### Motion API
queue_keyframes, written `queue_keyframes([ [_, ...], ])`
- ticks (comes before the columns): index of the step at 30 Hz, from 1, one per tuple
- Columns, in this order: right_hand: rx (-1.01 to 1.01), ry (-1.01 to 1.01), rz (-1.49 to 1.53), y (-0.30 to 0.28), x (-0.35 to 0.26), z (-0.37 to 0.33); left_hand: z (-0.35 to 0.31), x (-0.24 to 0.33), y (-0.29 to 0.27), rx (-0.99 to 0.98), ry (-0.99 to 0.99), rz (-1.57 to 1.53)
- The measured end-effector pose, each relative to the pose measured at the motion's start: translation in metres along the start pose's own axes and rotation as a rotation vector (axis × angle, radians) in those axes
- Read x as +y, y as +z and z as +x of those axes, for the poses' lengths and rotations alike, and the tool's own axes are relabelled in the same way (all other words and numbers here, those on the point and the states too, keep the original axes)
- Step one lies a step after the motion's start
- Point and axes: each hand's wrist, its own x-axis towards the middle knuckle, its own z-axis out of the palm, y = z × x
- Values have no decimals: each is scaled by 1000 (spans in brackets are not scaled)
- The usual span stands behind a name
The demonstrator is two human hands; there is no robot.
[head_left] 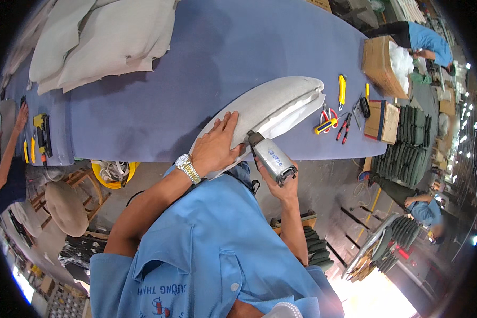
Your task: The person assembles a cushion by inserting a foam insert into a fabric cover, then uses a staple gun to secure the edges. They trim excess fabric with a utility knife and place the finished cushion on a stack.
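A curved, grey fabric-covered cushion [259, 103] lies along the near edge of the blue table, with white padding showing in its open seam on the right. My left hand [215, 144], with a watch at its wrist, rests flat on the cushion's near left part, fingers stretched out. In my right hand [285, 186] is a silver-grey staple gun [273, 157], gripped by its handle. The gun's dark nose is close to the cushion's near edge, beside my left thumb. Whether the nose touches the fabric I cannot tell.
Grey fabric pieces [111, 42] are stacked at the far left. Right of the cushion lie a yellow cutter [342, 90], pliers [344, 129] and a screwdriver [326, 125]. Cardboard boxes [376, 61] stand at the right end. A co-worker's arm [10, 143] reaches in at the left.
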Motion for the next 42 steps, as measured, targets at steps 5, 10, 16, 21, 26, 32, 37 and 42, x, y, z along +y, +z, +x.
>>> queue_keyframes([
  [5,-24,-119,-17,-2,21,3,0,5,-4,-13,-16,58],
  [10,-101,-165,-112,-18,15,7,0,4,8,27,-2,87],
  [16,-62,-135,-151,-15,10,4,-1,5,23,102,5,81],
  [21,-108,-113,-93,-18,-9,-1,-3,10,25,107,8,99],
  [26,-123,-121,-112,-16,-6,-5,-4,12,26,102,0,101],
  [32,-79,-138,-81,-8,19,-12,-4,14,28,87,-18,102],
  [37,-45,-137,-73,-9,1,-15,-5,14,33,122,14,126],
  [42,-64,-131,-83,-16,6,-17,-3,14,30,119,10,103],
])
